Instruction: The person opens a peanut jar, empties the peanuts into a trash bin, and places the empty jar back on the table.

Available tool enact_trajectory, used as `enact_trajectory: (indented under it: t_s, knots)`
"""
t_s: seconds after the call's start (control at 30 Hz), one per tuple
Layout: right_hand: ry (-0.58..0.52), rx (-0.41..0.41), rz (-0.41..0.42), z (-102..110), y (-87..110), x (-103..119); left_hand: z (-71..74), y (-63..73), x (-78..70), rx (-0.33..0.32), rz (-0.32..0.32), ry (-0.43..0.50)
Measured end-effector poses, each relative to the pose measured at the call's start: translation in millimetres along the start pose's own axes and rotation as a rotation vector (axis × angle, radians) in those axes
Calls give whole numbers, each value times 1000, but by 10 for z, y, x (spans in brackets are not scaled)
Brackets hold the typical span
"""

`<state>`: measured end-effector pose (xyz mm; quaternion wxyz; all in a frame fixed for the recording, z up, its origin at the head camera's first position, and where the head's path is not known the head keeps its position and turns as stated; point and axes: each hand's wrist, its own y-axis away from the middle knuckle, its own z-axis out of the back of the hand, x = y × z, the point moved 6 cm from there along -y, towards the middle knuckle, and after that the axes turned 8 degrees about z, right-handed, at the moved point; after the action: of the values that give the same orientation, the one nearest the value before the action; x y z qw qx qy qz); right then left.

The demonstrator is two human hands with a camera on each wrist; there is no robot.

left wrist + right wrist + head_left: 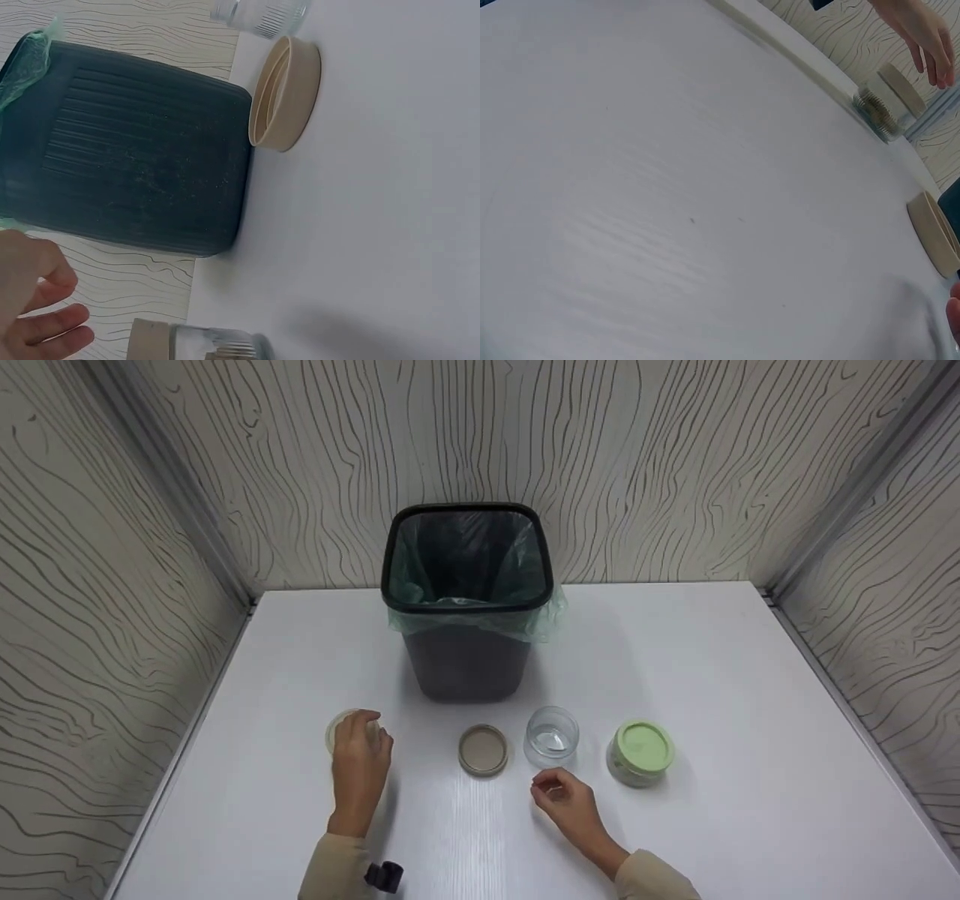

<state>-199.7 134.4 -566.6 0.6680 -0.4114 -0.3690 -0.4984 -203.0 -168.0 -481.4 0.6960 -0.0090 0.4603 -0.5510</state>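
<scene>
Nothing's being gripped tbh: left hand [358,766] relaxed above the beige-lidded jar [889,103] toward the tabletop [735,660]'s left edge, right hand [568,804] loosely curled by a clear jar [552,735].

left wrist view: bottom edge crops the lidded jar [187,343]

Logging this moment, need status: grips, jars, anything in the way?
Left grip empty, above beige-lidded jar. Right grip empty, near open jar. Loose lid between those jars. Bin beyond; nothing seen blocking either grip.

Head view looks down; wrist views share lid [302,94].
</scene>
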Motion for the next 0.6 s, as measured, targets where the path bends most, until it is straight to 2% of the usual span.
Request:
enact_trajectory:
  t_s: [0.13, 0.37, 0.5, 0.6]
  knots:
    - [-13, 12, -9, -37, 3, 2, 20, -17, 82, -16, 8, -26]
    - [-54, 22, -14, -84, 15, 41, 20, -30, 254, -12, 61, -66]
    - [-50, 42, -14, -108, 23, 18, 2, -8, 341, -20, 51, -91]
    - [-44, 48, -13, -126, 26, 5, -7, 2, 398, 10, 86, -103]
